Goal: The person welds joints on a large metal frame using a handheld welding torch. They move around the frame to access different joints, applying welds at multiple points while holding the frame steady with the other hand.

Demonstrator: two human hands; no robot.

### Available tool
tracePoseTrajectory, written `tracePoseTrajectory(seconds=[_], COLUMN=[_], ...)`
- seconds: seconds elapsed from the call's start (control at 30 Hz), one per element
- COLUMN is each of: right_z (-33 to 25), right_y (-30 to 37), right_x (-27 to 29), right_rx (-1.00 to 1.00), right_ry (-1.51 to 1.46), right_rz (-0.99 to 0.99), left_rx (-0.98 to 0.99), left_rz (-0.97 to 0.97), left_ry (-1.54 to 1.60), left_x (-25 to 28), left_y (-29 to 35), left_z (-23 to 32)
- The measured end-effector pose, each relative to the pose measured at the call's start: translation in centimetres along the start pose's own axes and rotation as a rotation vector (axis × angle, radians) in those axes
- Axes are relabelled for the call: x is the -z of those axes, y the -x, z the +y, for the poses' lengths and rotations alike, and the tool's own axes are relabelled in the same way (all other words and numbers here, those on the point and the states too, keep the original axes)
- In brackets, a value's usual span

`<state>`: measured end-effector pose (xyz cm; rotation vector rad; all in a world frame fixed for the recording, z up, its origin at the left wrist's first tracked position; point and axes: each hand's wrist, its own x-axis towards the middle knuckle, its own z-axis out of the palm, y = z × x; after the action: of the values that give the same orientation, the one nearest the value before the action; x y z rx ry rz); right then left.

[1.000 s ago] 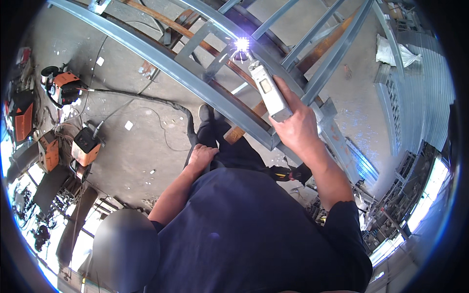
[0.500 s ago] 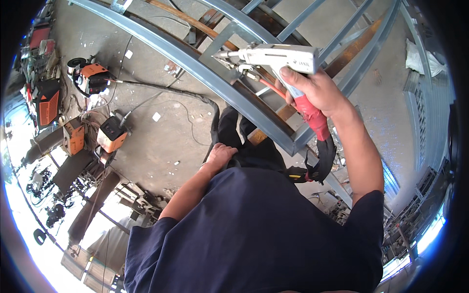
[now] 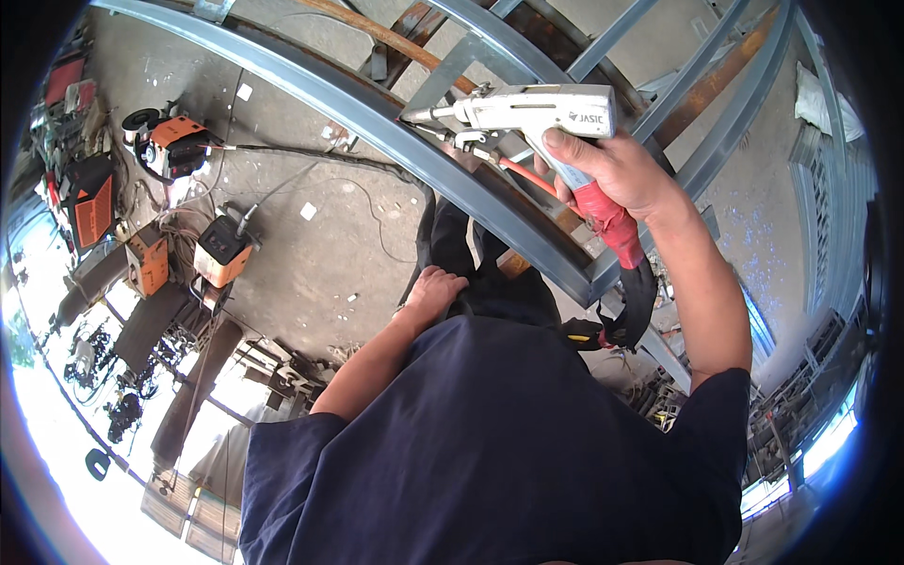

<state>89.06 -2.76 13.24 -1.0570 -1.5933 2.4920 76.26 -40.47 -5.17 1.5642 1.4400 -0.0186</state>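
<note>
My right hand (image 3: 617, 174) is closed round the grip of a white handheld laser welding gun (image 3: 541, 108), its thumb up along the back. Red tape wraps the lower end of the grip, and a black-sleeved cable (image 3: 636, 306) hangs from it. The gun's narrow nozzle points left, at the inner edge of a grey steel frame (image 3: 461, 184) by a flat cross plate (image 3: 443, 75); whether it touches cannot be told. An orange-red hose runs under the gun. My left hand (image 3: 436, 292) lies on my black-trousered thigh, holding nothing, fingers loosely laid over it.
Orange and black machines (image 3: 221, 250) stand on the concrete floor at left, with cables trailing. A long black hose (image 3: 330, 155) crosses the floor toward my legs. Rusty bars (image 3: 377, 33) lie beneath the frame. Stacked steel profiles (image 3: 815, 207) and a white sack (image 3: 827, 104) are at right.
The view has shifted slightly, so the frame and floor sit a little further right. The gun's nozzle now sits nearer the long frame bar. My left hand stays on my thigh.
</note>
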Motion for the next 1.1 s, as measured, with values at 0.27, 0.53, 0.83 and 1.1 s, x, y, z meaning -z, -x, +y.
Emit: tracePoseTrajectory(seconds=[0.27,0.53,0.83,1.1], right_z=[-0.9,-1.7,-1.7,-1.2], right_y=[0.0,-0.1,0.4,0.6], right_x=[-0.8,-1.0,-0.9,-0.8], right_rx=[0.014,-0.011,-0.033,-0.017], right_ry=[0.025,0.042,0.089,0.083], right_rz=[0.026,0.009,0.013,0.032], left_rx=[-0.062,-0.082,-0.064,-0.074], left_rz=[0.008,-0.004,-0.036,-0.046], left_ry=[0.020,0.011,-0.007,-0.009], left_x=[0.6,0.8,0.6,1.3], left_y=[-0.8,-1.2,-1.5,-1.7], left_z=[0.1,0.3,0.1,0.3])
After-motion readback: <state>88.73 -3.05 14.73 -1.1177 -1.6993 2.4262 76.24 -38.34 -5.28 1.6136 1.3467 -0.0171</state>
